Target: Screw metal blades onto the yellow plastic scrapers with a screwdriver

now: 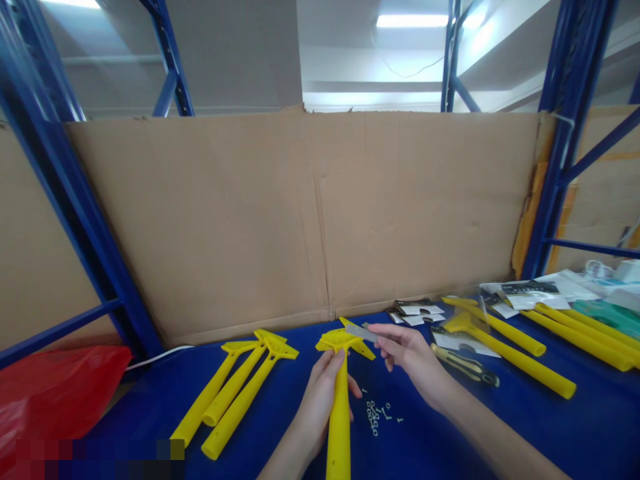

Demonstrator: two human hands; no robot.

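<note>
- Two bare hands of mine were at work over the blue tabletop [420, 447], both partly closed.
- My left hand [317, 393] was wrapped around the yellow scraper handle [340, 420], thumb on top just below its flared head.
- That handle stood in front of me, head pointing away, its near end reaching the bottom edge of my view.
- My right hand [403, 350] pinched a thin grey plate [361, 333] between thumb and fingers, narrow rather than spread.
- The plate sat just by the flared head; whether they touched, I couldn't quite tell from that angle.
- Small metal pieces [373, 419] lay loose between my forearms.
- Three yellow handles [243, 403] rested to my left; a black-and-cream tool [466, 365] lay beside my right wrist.
</note>
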